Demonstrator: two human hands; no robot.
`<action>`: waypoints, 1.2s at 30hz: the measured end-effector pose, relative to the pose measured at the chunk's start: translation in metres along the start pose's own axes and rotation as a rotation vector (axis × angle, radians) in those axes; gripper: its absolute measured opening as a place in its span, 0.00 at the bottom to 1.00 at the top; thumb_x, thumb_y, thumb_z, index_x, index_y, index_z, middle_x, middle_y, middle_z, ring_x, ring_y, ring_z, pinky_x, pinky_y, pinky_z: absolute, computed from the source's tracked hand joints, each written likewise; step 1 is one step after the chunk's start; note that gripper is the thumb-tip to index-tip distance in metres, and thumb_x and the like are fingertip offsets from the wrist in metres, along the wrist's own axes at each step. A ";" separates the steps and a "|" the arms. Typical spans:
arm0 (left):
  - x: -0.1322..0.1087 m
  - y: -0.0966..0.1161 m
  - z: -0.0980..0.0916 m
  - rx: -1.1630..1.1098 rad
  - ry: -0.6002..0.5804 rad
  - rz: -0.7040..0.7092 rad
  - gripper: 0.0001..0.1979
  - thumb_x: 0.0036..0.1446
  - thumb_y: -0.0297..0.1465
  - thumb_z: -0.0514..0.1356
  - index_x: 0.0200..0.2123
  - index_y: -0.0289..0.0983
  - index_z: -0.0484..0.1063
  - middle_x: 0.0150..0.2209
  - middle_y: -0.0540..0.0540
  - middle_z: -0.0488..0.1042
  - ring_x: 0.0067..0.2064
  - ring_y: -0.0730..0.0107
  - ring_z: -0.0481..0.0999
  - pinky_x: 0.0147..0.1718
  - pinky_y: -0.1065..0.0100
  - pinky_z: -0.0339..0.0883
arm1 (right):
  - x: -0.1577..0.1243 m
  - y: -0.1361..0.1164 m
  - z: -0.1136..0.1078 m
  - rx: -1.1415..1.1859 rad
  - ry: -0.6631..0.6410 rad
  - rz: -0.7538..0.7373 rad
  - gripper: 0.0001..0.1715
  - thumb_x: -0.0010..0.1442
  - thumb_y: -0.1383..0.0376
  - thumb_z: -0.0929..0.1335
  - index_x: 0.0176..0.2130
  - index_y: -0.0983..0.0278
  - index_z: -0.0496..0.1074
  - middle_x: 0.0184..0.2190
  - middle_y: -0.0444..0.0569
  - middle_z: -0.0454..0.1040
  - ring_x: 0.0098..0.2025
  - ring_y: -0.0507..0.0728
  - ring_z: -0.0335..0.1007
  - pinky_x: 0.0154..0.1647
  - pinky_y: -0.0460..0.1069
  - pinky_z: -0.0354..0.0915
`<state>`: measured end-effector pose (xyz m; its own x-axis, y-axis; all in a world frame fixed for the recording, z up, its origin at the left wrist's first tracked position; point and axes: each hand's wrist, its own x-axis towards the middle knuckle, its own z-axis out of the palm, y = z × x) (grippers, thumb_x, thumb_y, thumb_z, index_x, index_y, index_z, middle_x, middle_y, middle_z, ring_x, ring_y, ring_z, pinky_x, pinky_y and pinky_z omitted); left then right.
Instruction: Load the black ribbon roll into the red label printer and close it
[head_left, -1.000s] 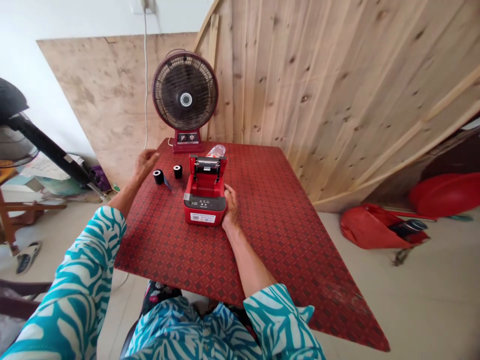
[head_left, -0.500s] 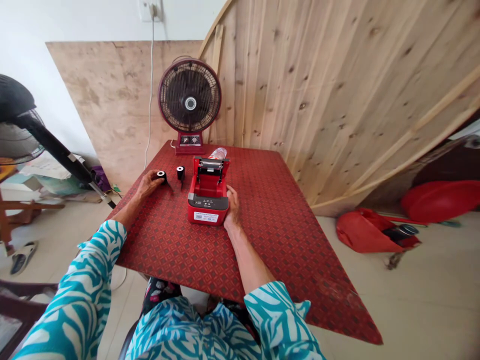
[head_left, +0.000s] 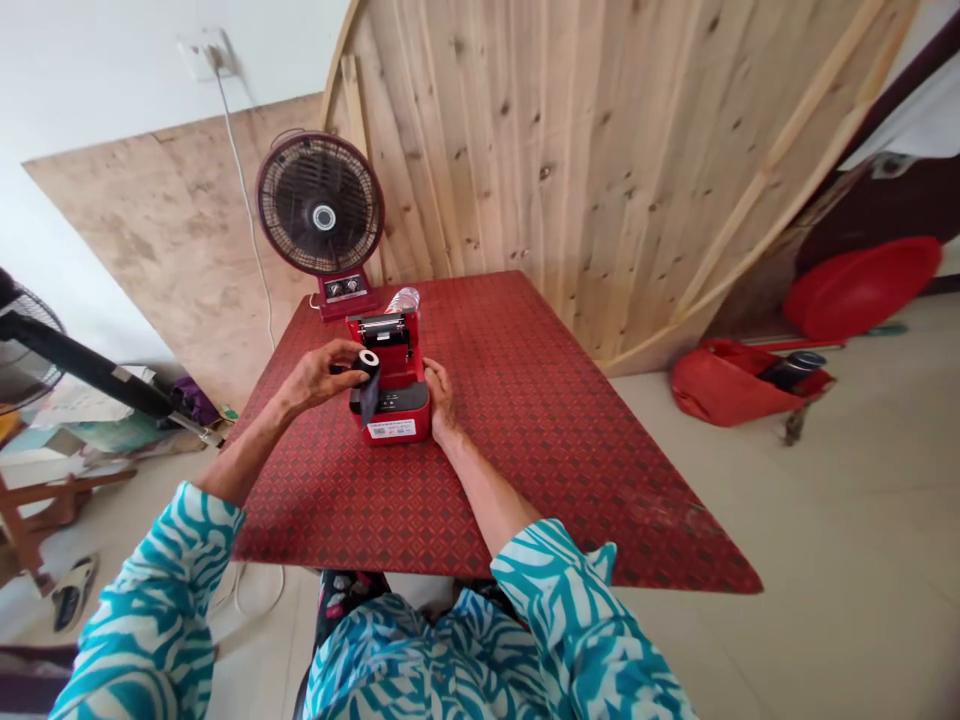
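A small red and black label printer (head_left: 397, 426) stands on the table with its lid raised, so its red inside shows. My left hand (head_left: 324, 378) pinches a black ribbon roll (head_left: 367, 366) with a white core between thumb and fingers. The roll is at the printer's left side, above the front edge of the opening, and its loose dark tail hangs down over the black front panel. Against the printer's right side, my right hand (head_left: 440, 400) grips the casing with bent fingers. A second roll seen earlier is hidden now, apparently behind my left hand.
A dark red table fan (head_left: 322, 210) stands at the back left of the red patterned table (head_left: 555, 440). Behind the printer lies a clear plastic bottle (head_left: 403, 300). A black-poled fan (head_left: 97, 368) leans in at left; a red bag (head_left: 720, 385) rests on the floor at right.
My left hand has lifted the black ribbon roll off the table and carried it right, to the printer's opening. My right hand stays at the printer's side. The view has turned and tilted somewhat.
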<state>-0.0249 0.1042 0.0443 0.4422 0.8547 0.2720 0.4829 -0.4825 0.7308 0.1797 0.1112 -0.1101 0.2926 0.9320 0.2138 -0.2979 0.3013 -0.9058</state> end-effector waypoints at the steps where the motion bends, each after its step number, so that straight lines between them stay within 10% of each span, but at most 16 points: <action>1: 0.008 0.005 0.007 0.092 -0.034 0.007 0.20 0.51 0.39 0.68 0.46 0.39 0.76 0.43 0.45 0.81 0.44 0.61 0.80 0.47 0.61 0.73 | 0.000 -0.001 0.000 0.002 0.005 0.009 0.26 0.58 0.45 0.66 0.49 0.56 0.74 0.48 0.47 0.75 0.53 0.58 0.68 0.57 0.55 0.65; 18: 0.078 -0.001 0.050 0.614 -0.528 -0.048 0.10 0.47 0.25 0.61 0.31 0.42 0.81 0.33 0.49 0.82 0.38 0.61 0.81 0.37 0.69 0.70 | -0.003 -0.016 0.006 0.007 0.023 0.026 0.23 0.58 0.49 0.66 0.48 0.57 0.75 0.50 0.47 0.73 0.55 0.57 0.67 0.64 0.56 0.58; 25: 0.023 0.016 0.026 0.393 -0.167 -0.045 0.18 0.60 0.39 0.56 0.46 0.39 0.80 0.44 0.47 0.82 0.44 0.60 0.80 0.47 0.65 0.71 | -0.002 -0.014 0.005 0.044 0.020 0.050 0.25 0.56 0.47 0.66 0.48 0.57 0.75 0.50 0.47 0.74 0.56 0.57 0.66 0.65 0.57 0.58; 36: -0.005 0.016 0.041 0.343 -0.100 -0.016 0.14 0.60 0.38 0.58 0.42 0.41 0.81 0.39 0.48 0.82 0.38 0.64 0.79 0.44 0.66 0.72 | -0.005 -0.018 0.002 -0.005 0.022 0.067 0.26 0.56 0.46 0.66 0.48 0.57 0.74 0.49 0.48 0.74 0.56 0.58 0.65 0.63 0.58 0.60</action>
<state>0.0120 0.0846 0.0291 0.4960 0.8479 0.1873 0.7085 -0.5199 0.4773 0.1814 0.1017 -0.0943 0.2918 0.9455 0.1447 -0.3131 0.2374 -0.9196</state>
